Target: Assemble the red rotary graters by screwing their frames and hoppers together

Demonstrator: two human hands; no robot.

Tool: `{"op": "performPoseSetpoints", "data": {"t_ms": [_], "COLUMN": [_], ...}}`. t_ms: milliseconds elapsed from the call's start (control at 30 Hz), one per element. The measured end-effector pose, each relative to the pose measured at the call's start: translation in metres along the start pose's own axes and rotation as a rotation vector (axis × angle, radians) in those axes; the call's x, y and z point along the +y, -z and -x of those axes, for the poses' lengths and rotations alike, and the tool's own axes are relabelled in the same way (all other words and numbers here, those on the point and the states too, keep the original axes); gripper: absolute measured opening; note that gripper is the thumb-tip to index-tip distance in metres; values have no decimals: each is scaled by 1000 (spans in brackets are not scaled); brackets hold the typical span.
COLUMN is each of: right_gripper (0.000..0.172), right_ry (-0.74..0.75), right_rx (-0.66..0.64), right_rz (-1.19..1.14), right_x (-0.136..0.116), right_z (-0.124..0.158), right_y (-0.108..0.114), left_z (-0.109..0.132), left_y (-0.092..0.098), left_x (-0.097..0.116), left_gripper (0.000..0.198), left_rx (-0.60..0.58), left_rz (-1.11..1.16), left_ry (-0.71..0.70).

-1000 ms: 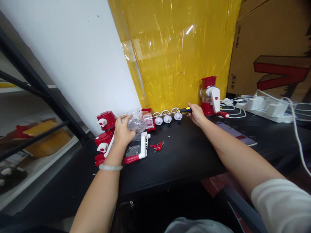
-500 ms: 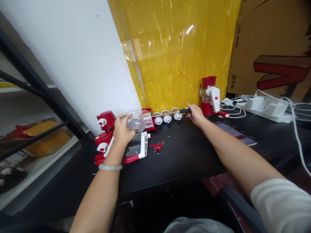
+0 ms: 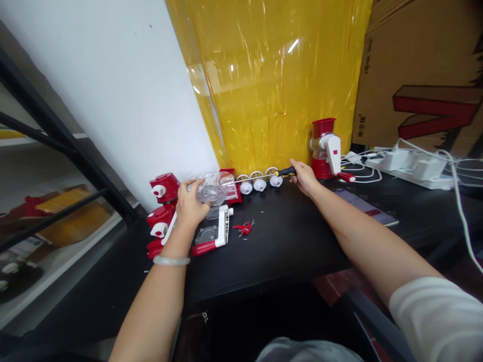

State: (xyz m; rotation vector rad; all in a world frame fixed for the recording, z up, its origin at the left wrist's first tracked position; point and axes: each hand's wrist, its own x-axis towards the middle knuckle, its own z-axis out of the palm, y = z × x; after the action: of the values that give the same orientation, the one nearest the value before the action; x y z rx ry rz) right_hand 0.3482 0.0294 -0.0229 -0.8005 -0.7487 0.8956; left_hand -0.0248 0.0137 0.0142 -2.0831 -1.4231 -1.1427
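Note:
My left hand (image 3: 189, 203) is closed around a clear plastic drum part (image 3: 213, 191) near the back left of the black table (image 3: 287, 246). My right hand (image 3: 305, 177) grips the black and yellow handle of a screwdriver (image 3: 279, 173) whose thin shaft points left toward the clear part. Red and white housings (image 3: 164, 187) lie to the left of my left hand. A white crank with a red handle (image 3: 217, 236) lies just in front of it. Small red pieces and screws (image 3: 244, 228) sit between my hands.
An assembled red and white rotary grater (image 3: 325, 150) stands at the back, right of my right hand. Three white round caps (image 3: 259, 183) line the yellow plastic sheet (image 3: 271, 80). A tablet (image 3: 364, 206), a power strip with chargers and cables (image 3: 407, 166), and a cardboard box (image 3: 422, 75) are at the right.

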Motion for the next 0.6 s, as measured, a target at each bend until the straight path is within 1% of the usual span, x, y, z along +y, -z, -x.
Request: {"op": "performPoseSetpoints", "data": {"t_ms": [67, 167, 233, 267, 300, 400, 433, 500, 600], "right_gripper": [32, 18, 14, 13, 16, 37, 40, 37, 21], "right_ry": [-20, -108, -146, -154, -154, -107, -85, -53, -84], "right_rx": [-21, -78, -105, -101, -78, 17, 27, 14, -18], "right_rz": [-53, -238, -302, -296, -264, -81, -31, -22, -199], "right_x": [-3, -12, -16, -16, -16, -9, -6, -4, -9], "right_z": [3, 9, 11, 11, 10, 6, 5, 4, 7], "right_y": [0, 1, 0, 0, -1, -3, -3, -3, -2], "left_z": [0, 0, 0, 0, 0, -1, -1, -1, 0], "left_y": [0, 0, 0, 1, 1, 1, 1, 2, 2], "left_x": [-1, -1, -1, -1, -1, -1, -1, -1, -1], "left_gripper": [66, 65, 65, 65, 65, 64, 63, 63, 65], "left_rx": [7, 7, -4, -6, -5, 12, 16, 17, 3], "left_rz": [-2, -11, -14, -14, -13, -12, -12, -14, -18], "left_ry": [-1, -1, 0, 0, -1, -5, -7, -6, -5]}}
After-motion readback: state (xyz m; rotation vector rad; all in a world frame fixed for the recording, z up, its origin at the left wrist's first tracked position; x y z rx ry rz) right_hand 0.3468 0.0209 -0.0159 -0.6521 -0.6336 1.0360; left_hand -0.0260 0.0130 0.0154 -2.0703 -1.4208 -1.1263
